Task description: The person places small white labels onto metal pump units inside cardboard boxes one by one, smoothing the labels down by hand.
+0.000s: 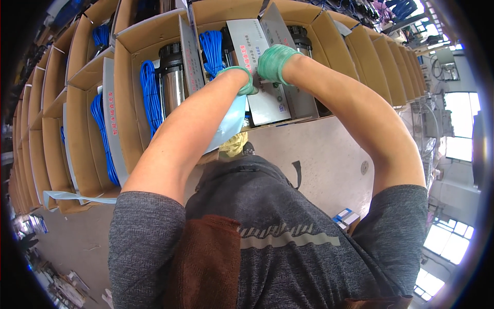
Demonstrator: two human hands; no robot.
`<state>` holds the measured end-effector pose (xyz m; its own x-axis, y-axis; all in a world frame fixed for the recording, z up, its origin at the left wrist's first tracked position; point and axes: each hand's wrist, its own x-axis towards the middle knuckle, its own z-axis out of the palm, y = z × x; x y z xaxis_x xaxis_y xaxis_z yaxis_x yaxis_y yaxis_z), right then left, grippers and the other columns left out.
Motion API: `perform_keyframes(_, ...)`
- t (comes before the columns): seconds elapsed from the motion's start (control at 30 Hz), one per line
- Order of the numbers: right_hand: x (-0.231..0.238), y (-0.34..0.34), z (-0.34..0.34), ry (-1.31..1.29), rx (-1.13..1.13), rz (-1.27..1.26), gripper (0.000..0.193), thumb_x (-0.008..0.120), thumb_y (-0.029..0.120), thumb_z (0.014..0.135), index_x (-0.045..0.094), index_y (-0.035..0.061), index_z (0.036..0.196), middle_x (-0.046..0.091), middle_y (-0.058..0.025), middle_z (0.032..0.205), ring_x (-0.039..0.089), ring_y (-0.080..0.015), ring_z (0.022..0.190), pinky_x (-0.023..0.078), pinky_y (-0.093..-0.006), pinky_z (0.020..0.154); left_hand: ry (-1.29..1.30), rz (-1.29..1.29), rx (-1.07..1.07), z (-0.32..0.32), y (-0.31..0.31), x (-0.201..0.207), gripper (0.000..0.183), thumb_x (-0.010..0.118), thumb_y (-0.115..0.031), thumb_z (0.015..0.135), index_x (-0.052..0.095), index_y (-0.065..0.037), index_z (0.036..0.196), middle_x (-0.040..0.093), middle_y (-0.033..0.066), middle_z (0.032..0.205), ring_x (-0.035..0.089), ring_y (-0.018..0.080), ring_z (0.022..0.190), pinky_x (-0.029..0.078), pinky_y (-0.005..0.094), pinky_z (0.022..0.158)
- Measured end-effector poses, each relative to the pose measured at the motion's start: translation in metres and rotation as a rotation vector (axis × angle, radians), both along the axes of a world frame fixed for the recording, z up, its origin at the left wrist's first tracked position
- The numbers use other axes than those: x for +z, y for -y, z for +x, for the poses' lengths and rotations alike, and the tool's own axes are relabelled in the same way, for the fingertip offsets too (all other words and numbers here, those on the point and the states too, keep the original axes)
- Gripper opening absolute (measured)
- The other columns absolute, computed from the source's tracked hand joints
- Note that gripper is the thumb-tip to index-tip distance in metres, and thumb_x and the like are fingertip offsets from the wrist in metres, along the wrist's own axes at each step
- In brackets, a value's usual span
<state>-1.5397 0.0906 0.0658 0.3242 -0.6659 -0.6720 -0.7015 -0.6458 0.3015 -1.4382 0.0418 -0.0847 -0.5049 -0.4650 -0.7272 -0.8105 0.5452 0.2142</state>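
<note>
Lying between left hand (pixel 248 80) and right hand (pixel 276 63): white panel (pixel 263 99), long axis fore-and-aft, right overlapping it (both grips hidden, can't tell).

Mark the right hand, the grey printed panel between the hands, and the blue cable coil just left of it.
Right hand (pixel 275 64): head view, middle of the green glove.
Grey panel (pixel 250 43): head view, upper printed face.
Blue cable coil (pixel 211 51): head view, middle of its strands.

Clad in heathered dark-grey short-sleeved shirt (pixel 252 193), crossed by a pale stripe (pixel 314 240) with slanted bars, coarse brown cloth (pixel 206 262) beside the left sleeve (pixel 141 237), and green gloves (pixel 275 63)
</note>
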Motion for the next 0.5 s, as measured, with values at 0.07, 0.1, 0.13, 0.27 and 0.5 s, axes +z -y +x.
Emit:
perform_keyframes(0.07, 0.001, 0.002, 0.000, -0.013, 0.039, -0.025, 0.028, 0.064, 0.013, 0.093, 0.079, 0.0084, 0.115, 0.077, -0.0169, 0.114, 0.075, -0.0352, 0.105, 0.059, -0.0435, 0.090, -0.012, -0.001, 0.008, 0.002, -0.003, 0.008, 0.070, 0.055, -0.058, 0.099, 0.056, -0.012, 0.151, 0.055, 0.0192, 0.153, 0.051, 0.0379, 0.141, 0.043, 0.0482, 0.116)
perform_keyframes(0.1, 0.001, 0.002, -0.002, 0.000, 0.023, -0.019, 0.028, 0.066, 0.013, 0.091, 0.079, 0.0090, 0.116, 0.077, -0.0165, 0.114, 0.075, -0.0352, 0.104, 0.059, -0.0434, 0.090, -0.017, -0.003, 0.014, 0.003, -0.005, 0.013, 0.070, 0.055, -0.058, 0.099, 0.056, -0.012, 0.151, 0.054, 0.0192, 0.153, 0.051, 0.0381, 0.141, 0.042, 0.0483, 0.116)
perform_keyframes(0.13, 0.001, 0.001, -0.004, 0.012, 0.007, -0.016, 0.028, 0.068, 0.012, 0.090, 0.079, 0.0097, 0.116, 0.077, -0.0162, 0.114, 0.075, -0.0352, 0.104, 0.059, -0.0433, 0.089, -0.009, -0.009, 0.008, 0.004, -0.007, 0.017, 0.070, 0.055, -0.060, 0.099, 0.055, -0.014, 0.152, 0.054, 0.0164, 0.154, 0.051, 0.0366, 0.142, 0.043, 0.0474, 0.116)
perform_keyframes(0.27, 0.001, -0.004, -0.015, 0.068, -0.040, 0.036, 0.031, 0.073, 0.010, 0.086, 0.079, 0.0112, 0.117, 0.077, -0.0152, 0.114, 0.075, -0.0347, 0.104, 0.060, -0.0430, 0.089, 0.001, -0.025, 0.020, 0.002, -0.005, 0.014, 0.070, 0.056, -0.061, 0.098, 0.054, -0.018, 0.153, 0.053, 0.0108, 0.157, 0.051, 0.0341, 0.142, 0.043, 0.0455, 0.115)
perform_keyframes(0.5, -0.032, -0.023, -0.020, 0.177, -0.146, 0.139, 0.028, 0.071, 0.010, 0.088, 0.078, 0.0093, 0.115, 0.076, -0.0169, 0.114, 0.073, -0.0358, 0.106, 0.058, -0.0436, 0.090, -0.143, -0.031, -0.012, 0.000, 0.020, -0.054, 0.073, 0.056, -0.061, 0.096, 0.057, -0.012, 0.150, 0.055, 0.0166, 0.153, 0.054, 0.0361, 0.137, 0.045, 0.0437, 0.114)
